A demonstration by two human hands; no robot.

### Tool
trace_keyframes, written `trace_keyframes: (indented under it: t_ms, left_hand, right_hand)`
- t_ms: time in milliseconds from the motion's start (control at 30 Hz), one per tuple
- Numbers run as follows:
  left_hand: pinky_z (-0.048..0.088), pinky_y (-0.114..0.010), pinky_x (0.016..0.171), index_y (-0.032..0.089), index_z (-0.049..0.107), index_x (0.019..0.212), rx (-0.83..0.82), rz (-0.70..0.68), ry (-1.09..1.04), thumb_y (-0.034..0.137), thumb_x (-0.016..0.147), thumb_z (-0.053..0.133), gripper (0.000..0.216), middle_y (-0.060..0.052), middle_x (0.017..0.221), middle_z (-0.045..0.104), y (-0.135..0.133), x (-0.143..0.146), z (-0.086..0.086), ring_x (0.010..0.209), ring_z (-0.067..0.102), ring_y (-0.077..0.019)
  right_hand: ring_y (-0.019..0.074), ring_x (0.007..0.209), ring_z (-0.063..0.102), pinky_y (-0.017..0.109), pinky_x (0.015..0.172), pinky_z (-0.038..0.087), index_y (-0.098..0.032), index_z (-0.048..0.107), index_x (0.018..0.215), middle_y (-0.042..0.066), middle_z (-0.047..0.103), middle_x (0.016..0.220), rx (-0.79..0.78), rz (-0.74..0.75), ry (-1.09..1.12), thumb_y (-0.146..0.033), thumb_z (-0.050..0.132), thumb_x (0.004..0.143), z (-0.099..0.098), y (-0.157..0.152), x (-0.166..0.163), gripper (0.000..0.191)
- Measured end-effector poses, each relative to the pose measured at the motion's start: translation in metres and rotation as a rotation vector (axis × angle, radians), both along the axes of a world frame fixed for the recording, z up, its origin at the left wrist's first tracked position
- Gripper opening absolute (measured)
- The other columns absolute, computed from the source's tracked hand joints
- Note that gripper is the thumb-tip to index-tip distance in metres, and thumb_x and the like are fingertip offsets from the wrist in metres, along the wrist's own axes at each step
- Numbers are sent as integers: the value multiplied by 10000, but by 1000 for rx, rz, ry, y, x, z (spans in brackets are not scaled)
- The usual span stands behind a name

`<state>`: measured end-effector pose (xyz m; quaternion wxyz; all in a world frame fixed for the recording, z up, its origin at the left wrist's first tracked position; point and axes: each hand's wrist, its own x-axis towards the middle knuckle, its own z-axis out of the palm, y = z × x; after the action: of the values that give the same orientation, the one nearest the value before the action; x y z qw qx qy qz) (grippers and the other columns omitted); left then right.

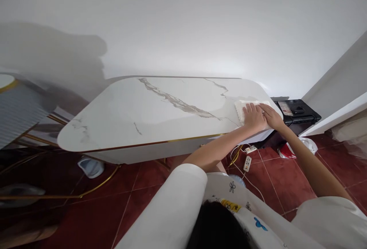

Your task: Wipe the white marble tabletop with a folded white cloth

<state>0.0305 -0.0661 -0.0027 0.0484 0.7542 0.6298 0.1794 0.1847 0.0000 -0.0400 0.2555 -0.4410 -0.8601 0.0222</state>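
Note:
A white cloth [240,108] with a scalloped edge lies near the right end of a white marble-patterned tabletop [120,107]. My left hand [254,117] presses down on this cloth, its fingers held together and curved over it. Right beside it, my right hand [272,116] grips the cloth too, with its fingertips meeting the left hand. Part of the cloth is hidden under both hands. Grey-brown veins run across the tabletop, and a gold trim lines its front edge.
A white wall [183,31] rises behind the table. Beyond the right end sits a black case [306,112]. Power strips [247,163] with cables lie on the red tiled floor [155,172]. A ribbed round-topped piece of furniture [25,107] stands left, a slipper [91,167] below.

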Motion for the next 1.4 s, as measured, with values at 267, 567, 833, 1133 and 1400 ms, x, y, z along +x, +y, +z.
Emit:
trace_keyframes:
  t_ms: [267,567,833,1133,1400]
  left_hand:
    - [236,-527,1158,8,387,1440,40,-30,20,314,974,300,564,-229,1530,353,-14,19,1,1435,266,-364]
    - [215,-532,1163,4,386,1433,24,-30,-31,305,961,332,563,-233,1527,351,11,42,2,1435,254,-374]
    - [206,-509,1161,71,432,1404,13,-38,-81,299,957,323,514,-190,1510,380,59,25,1,1417,269,-332]
    - [239,-453,1134,120,514,1310,39,14,-94,276,948,333,433,-151,1417,473,131,-13,2,1351,341,-297]
    - [261,-439,1113,140,517,1311,40,67,-88,283,948,334,431,-136,1398,491,187,-34,0,1329,360,-284]
  right_hand:
    - [264,1340,480,517,1175,338,-228,576,1331,77,571,1402,-8,-27,35,-361,305,950,-1,-17,19,486]
    - [260,1341,476,484,1175,332,-220,586,1312,79,565,1407,-80,-17,39,-353,323,926,3,15,45,486]
    - [254,1345,465,492,1169,331,-217,538,1333,78,555,1411,-93,-59,-17,-276,321,899,8,59,25,488]
    - [258,1297,505,502,1126,384,-224,541,1303,63,576,1380,-105,-111,-5,-202,336,850,15,128,-27,497]
    - [255,1303,501,471,1113,398,-200,533,1327,68,549,1415,-149,-155,-27,-212,333,851,16,184,-55,517]
